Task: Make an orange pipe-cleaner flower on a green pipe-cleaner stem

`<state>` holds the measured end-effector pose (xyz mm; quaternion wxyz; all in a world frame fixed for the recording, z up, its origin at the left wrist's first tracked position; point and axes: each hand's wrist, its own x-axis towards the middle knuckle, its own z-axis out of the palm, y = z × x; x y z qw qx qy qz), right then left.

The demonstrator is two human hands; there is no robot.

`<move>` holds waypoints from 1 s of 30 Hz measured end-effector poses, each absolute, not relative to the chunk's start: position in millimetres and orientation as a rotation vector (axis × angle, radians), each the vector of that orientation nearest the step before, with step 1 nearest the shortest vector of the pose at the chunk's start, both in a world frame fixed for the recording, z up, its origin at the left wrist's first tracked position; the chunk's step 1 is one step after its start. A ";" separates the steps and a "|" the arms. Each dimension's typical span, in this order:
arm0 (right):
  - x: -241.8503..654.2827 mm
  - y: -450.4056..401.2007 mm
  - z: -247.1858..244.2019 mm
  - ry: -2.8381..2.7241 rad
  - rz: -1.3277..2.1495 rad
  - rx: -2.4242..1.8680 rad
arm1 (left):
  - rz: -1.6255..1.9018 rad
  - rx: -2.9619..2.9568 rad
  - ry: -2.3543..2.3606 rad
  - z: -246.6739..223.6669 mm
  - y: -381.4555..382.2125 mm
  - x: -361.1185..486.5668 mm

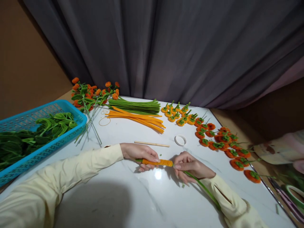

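My left hand [142, 155] is closed around a yellow-orange coil of pipe cleaner [163, 162], wound into a tight tube and held level just above the table. A short green end pokes out at the coil's left. At its right end, the thumb and fingers of my right hand [191, 167] pinch green pipe cleaners [209, 192], which trail under the palm toward my right sleeve. The fingers hide where green meets coil. A thin wooden stick [152, 144] lies behind my hands, with a white ring [180, 140], perhaps a tape roll, to its right.
Green pipe cleaners [137, 106] and orange pipe cleaners [136, 118] lie bundled at the back. A blue basket [82, 122] of green leaves stands left, near orange flowers [89, 91]. Yellow flower heads [181, 121] and orange flower heads [237, 164] line the right. Scissors [291, 202] lie far right.
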<state>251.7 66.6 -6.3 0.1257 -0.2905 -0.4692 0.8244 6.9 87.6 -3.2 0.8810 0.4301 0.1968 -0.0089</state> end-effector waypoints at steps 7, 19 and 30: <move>249.8 67.8 -3.8 -1.431 2.407 -0.851 | -0.027 0.863 0.400 0.9 85.4 8.0; 243.6 64.1 2.8 -1.539 2.344 -0.884 | -0.053 0.917 0.417 5.2 79.8 13.3; 239.6 63.2 7.0 -1.614 2.324 -0.889 | -0.065 0.912 0.547 1.2 71.8 20.1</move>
